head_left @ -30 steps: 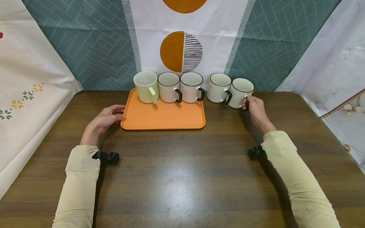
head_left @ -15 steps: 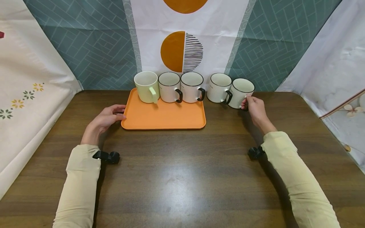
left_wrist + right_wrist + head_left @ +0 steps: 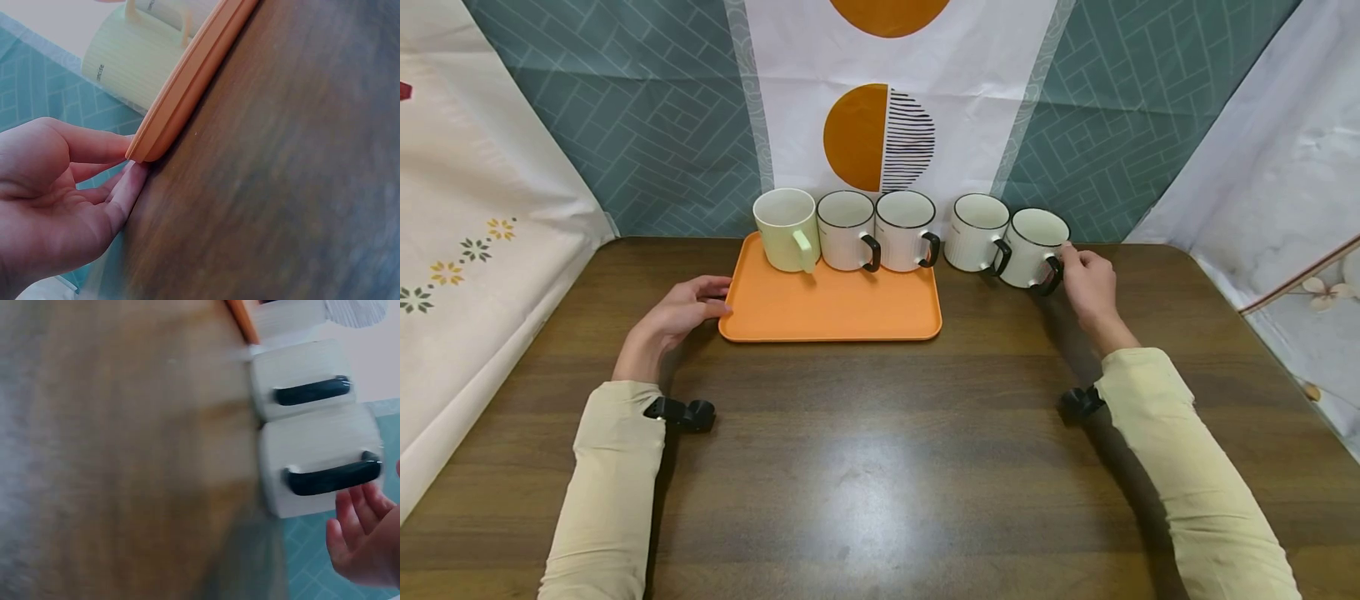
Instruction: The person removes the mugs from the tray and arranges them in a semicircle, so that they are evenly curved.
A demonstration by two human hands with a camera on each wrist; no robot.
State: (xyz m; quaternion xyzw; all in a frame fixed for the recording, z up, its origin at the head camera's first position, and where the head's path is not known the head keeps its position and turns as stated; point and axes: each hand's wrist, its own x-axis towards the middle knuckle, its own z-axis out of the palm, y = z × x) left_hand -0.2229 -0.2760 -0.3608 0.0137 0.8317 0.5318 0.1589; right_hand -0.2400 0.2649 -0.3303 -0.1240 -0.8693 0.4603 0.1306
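Observation:
My left hand (image 3: 676, 314) pinches the left edge of the orange tray (image 3: 835, 312); in the left wrist view its fingers and thumb (image 3: 103, 147) meet at the rim. Along the tray's back edge stand a light green mug (image 3: 784, 225) and two white mugs with black handles, one in the middle (image 3: 842, 237) and one at the right (image 3: 902, 242). Right of the tray, on the table, another white mug (image 3: 972, 242) stands close to the rightmost white mug (image 3: 1030, 254). My right hand (image 3: 1090, 283) is beside that mug's black handle (image 3: 334, 478), its fingers loose and not wrapped around it.
The mugs stand along the back of the brown wooden table (image 3: 865, 433), near the patterned backdrop cloth (image 3: 685, 133). Pale cloths hang at the left (image 3: 482, 217) and right (image 3: 1292, 217).
My right hand has let go of the rightmost mug's handle and shifted slightly right. The mugs, the tray and my left hand have stayed in place.

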